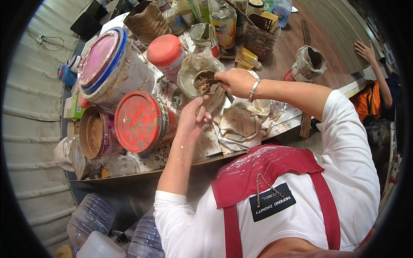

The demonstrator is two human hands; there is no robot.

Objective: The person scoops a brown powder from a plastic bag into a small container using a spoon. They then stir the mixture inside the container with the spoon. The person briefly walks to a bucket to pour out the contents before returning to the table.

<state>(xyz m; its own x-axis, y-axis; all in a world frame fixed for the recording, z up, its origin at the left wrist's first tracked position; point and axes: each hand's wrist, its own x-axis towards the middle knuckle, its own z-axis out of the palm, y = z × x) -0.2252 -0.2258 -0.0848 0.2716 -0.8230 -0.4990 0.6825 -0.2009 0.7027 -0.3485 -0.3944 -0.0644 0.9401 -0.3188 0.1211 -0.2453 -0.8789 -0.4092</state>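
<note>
My right hand (238, 83) is closed around a flat, dark putty knife (211, 81), its end over a plastic-lined tub (189, 71). Brown paste (204, 87) shows at the tub's mouth and around the blade. Below it, my left hand (194, 115) has its fingers bent together close to the paste; what they grip, if anything, is too small to make out. Crumpled, stained cloth (241, 122) lies just right of my left hand. A red-lidded bucket (137, 121) smeared with brown stands left of my left forearm.
A large bucket with a pink and blue lid (100, 60), an uncovered brown-lined bucket (91, 132) and a red-capped tub (164, 50) crowd the left. Bottles and a yellow container (246, 58) stand behind. At the far right, another person's hand (365, 52) rests on a ridged panel (340, 32).
</note>
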